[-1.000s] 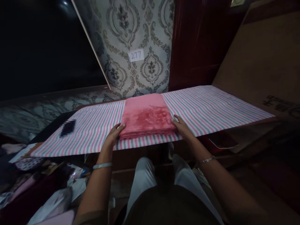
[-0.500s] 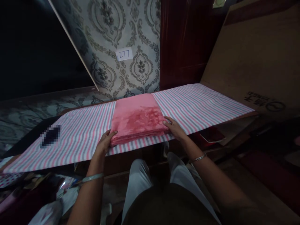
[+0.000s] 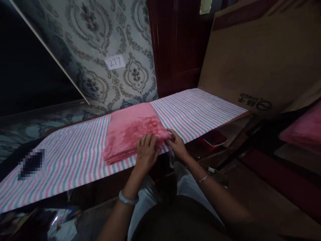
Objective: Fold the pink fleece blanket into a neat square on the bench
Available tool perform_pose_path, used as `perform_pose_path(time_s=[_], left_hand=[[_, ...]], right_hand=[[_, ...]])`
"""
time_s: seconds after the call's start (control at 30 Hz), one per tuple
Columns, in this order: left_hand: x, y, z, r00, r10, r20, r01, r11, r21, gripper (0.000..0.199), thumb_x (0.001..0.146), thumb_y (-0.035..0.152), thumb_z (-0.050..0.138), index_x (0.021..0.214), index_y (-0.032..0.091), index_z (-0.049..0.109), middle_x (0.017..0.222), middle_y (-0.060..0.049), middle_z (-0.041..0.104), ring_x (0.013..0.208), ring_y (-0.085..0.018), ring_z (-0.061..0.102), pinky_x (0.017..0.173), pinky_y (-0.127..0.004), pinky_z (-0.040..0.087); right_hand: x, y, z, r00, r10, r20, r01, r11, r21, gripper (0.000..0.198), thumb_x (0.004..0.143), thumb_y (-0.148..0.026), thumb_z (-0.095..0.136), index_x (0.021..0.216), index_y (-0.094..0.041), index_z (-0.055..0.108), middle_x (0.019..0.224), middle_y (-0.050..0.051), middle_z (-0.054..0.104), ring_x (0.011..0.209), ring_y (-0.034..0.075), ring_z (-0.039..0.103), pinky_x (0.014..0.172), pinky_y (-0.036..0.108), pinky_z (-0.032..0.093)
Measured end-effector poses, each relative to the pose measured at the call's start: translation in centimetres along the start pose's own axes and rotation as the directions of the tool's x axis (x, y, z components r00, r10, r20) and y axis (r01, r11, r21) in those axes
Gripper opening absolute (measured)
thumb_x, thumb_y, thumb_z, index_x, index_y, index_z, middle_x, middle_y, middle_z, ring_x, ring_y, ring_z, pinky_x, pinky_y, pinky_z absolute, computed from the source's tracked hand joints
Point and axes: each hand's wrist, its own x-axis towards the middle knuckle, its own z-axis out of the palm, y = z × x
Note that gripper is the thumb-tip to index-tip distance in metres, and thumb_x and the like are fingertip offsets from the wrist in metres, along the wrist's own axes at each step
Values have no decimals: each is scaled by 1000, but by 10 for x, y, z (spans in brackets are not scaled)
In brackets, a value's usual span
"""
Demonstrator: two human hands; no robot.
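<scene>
A flat stack of thin pink sheets (image 3: 130,130), plastic or cloth, I cannot tell which, lies on a striped cloth (image 3: 75,150). Its top is pale at the back and mottled darker red towards the front. My left hand (image 3: 146,150) is bent over the stack's near edge, right of its middle, with the fingers on top and the thumb towards the other hand. At the near right corner, my right hand (image 3: 177,144) pinches the sheet edges between thumb and fingers. How many layers each hand grips is hidden.
A large cardboard sheet (image 3: 250,60) leans at the right end. Another pink pile (image 3: 303,127) sits at the far right. A dark screen (image 3: 32,67) stands at the left, and a blurred dark object (image 3: 32,164) lies on the cloth. My knees are below the front edge.
My left hand has left the stack's near left corner and moved right along the front edge, close to my right hand. The view has turned right, bringing another pink pile into sight.
</scene>
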Motion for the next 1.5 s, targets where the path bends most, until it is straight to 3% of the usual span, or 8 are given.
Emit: perform_pose_path(time_s=[0.2, 0.4, 0.63, 0.77, 0.87, 1.07, 1.3, 1.5], left_hand=[[20, 4, 19, 997, -75, 6, 75, 997, -12, 34, 91, 29, 54, 122, 18, 62, 126, -16, 63, 117, -30, 54, 94, -44, 41], [23, 4, 21, 991, -134, 4, 134, 991, -23, 32, 89, 25, 55, 119, 17, 64, 122, -14, 65, 108, -29, 56, 89, -42, 42], [33, 8, 28, 961, -276, 18, 276, 960, -49, 26, 90, 23, 54, 111, 17, 67, 108, -12, 70, 101, -28, 60, 85, -41, 42], [32, 9, 35, 929, -368, -18, 366, 927, -78, 21, 90, 25, 52, 104, 18, 67, 103, -11, 70, 99, -28, 61, 83, -39, 41], [30, 11, 38, 921, -388, -29, 384, 919, -93, 20, 90, 26, 54, 102, 18, 67, 102, -11, 70, 99, -28, 61, 82, -38, 40], [30, 14, 37, 916, -402, -11, 399, 912, -100, 20, 90, 26, 54, 103, 18, 66, 102, -11, 70, 99, -28, 61, 83, -39, 40], [28, 16, 39, 915, -403, 1, 402, 912, -80, 21, 89, 25, 54, 105, 18, 66, 104, -11, 69, 101, -29, 59, 86, -41, 39], [29, 17, 39, 909, -417, -12, 414, 905, -95, 21, 89, 26, 53, 103, 18, 67, 103, -12, 69, 99, -29, 60, 85, -41, 40]], right_hand=[[6, 6, 4, 997, -40, -68, 39, 999, -9, 53, 70, -20, 56, 122, -20, 64, 120, 7, 67, 94, 17, 65, 80, 28, 54], [-7, 4, 3, 997, 75, -27, -68, 978, 196, 63, 70, -26, 64, 132, -24, 54, 93, 1, 68, 74, 13, 65, 61, 23, 53], [-23, 5, 1, 967, 210, -145, -162, 944, 287, 45, 68, -36, 62, 110, -20, 59, 86, 1, 67, 60, 13, 65, 54, 26, 53], [-25, 1, 2, 960, 163, -227, -139, 983, 117, 28, 70, -38, 61, 91, -21, 58, 73, -1, 63, 54, 13, 59, 48, 25, 47], [-26, -2, 4, 965, 59, -255, -92, 989, -120, 21, 72, -35, 60, 87, -20, 61, 71, -1, 63, 56, 14, 57, 54, 27, 47], [-22, -2, 9, 969, -99, -227, -31, 860, -510, 8, 76, -28, 63, 79, -20, 63, 74, 2, 63, 71, 17, 58, 67, 28, 44], [-26, 4, 6, 968, -140, -209, 26, 883, -469, 11, 79, -22, 57, 70, -20, 62, 71, 3, 63, 69, 17, 59, 67, 28, 44], [-31, -17, 2, 955, -234, -181, 123, 870, -478, 16, 86, -26, 54, 88, -21, 70, 86, 5, 68, 78, 19, 62, 73, 30, 48]])
